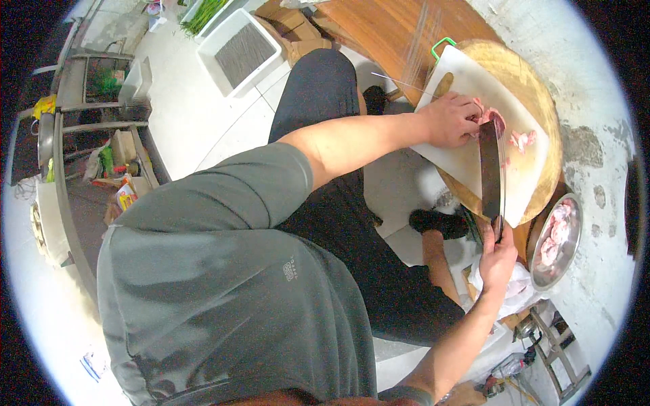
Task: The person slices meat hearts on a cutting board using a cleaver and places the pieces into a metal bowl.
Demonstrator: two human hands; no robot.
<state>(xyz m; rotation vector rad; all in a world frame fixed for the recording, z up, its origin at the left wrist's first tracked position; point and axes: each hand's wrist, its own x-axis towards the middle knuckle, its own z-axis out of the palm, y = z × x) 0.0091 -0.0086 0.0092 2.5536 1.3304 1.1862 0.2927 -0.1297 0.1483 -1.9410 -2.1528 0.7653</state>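
My left hand (453,120) grips a piece of raw meat (491,117) at the middle of a white cutting board (513,190). My right hand (497,259) holds the handle of a long, dark-bladed kitchen knife (490,172). The blade's far end lies against the meat, close to the left fingers. Small pale-pink meat scraps (523,141) lie on the board beyond the knife. A brown oblong thing (444,85), not clearly identifiable, is beside the left hand, and a thin light rod (401,81) juts past the board's edge.
Beneath the board is a round wooden block (551,101) on a wooden table (376,30). A metal bowl (576,243) of raw meat stands by the wall, near a white plastic bag (510,292). A white tub (277,48) of thin grey strands sits on the floor.
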